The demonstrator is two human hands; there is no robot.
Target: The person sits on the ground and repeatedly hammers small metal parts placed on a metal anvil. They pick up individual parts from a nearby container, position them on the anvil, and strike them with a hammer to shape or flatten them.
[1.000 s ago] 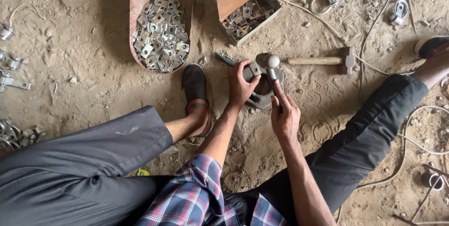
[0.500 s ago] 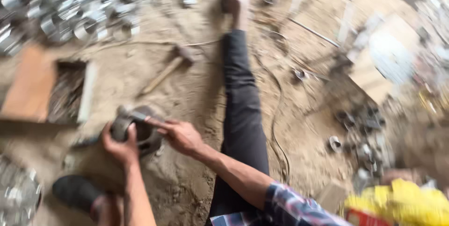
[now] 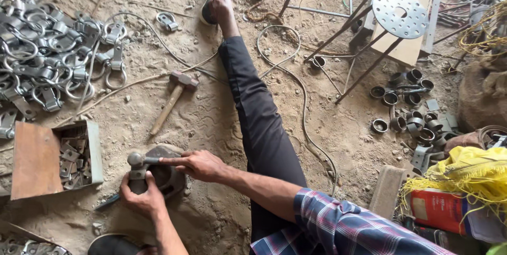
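My left hand [image 3: 141,198] grips a small metal clamp piece [image 3: 138,169] from below, holding it against a dark round iron block [image 3: 170,177] set in the sandy ground. My right hand [image 3: 196,163] rests on top of the block and pinches a short round-headed metal bar [image 3: 141,159] that lies across the clamp. Both hands sit close together at lower left, just left of my outstretched right leg [image 3: 259,117].
A wooden-handled hammer [image 3: 171,99] lies above the hands. A metal box of small plates [image 3: 74,157] stands to the left, a heap of ringed metal clamps [image 3: 47,59] at upper left. Short pipe rings [image 3: 409,107], a perforated metal stool [image 3: 398,12] and a cable [image 3: 303,102] lie to the right.
The view has swung to the right and steadied. Both hands stay on the clamp piece at the iron block; the right hand now lies flatter over the bar.
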